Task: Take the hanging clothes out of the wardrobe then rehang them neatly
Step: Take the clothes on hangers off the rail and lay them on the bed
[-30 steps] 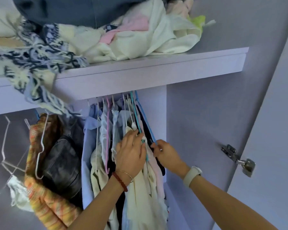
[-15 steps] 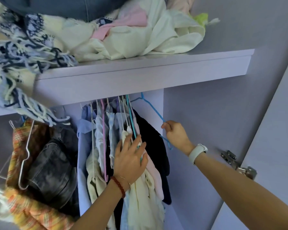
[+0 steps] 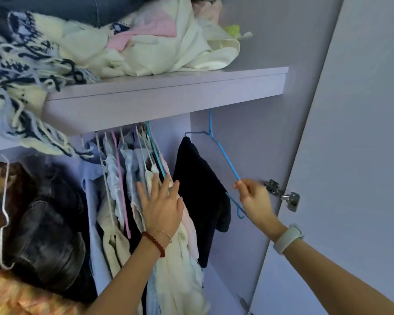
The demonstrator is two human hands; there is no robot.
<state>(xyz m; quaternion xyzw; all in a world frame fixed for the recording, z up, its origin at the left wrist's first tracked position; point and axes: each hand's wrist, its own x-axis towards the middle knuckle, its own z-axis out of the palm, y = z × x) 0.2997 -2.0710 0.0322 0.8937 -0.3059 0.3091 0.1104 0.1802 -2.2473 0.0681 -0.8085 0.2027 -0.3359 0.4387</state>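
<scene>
Under the shelf (image 3: pixel 164 96), right hand (image 3: pixel 256 201) pinches blue hanger (image 3: pixel 225 158), its hook seemingly hidden; left hand (image 3: pixel 162 205) presses flat.

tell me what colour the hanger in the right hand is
Blue: the thin wire hanger pinched by the right hand, carrying a dark garment. Head view, the only one.

A pale lilac wardrobe interior, evenly lit, has a shelf (image 3: pixel 168 87) heaped with a pile of crumpled laundry (image 3: pixel 146 42), a plain side wall (image 3: pixel 271 53), and a door (image 3: pixel 362 155) on a metal hinge (image 3: pixel 282 195).
</scene>
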